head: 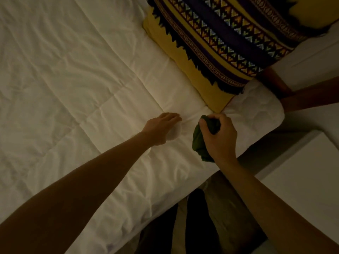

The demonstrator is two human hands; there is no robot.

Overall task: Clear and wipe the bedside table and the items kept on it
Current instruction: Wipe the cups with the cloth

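Two hands over the bed [73,88]: right hand [218,138] fingers curl around a dark green cloth [199,143]; left hand [161,129] grips a small white object [174,133].

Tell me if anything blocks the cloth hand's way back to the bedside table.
Nothing visible does. The right hand grips the dark green cloth above the white bed's edge; the white bedside table top lies just right of it, across an open gap.
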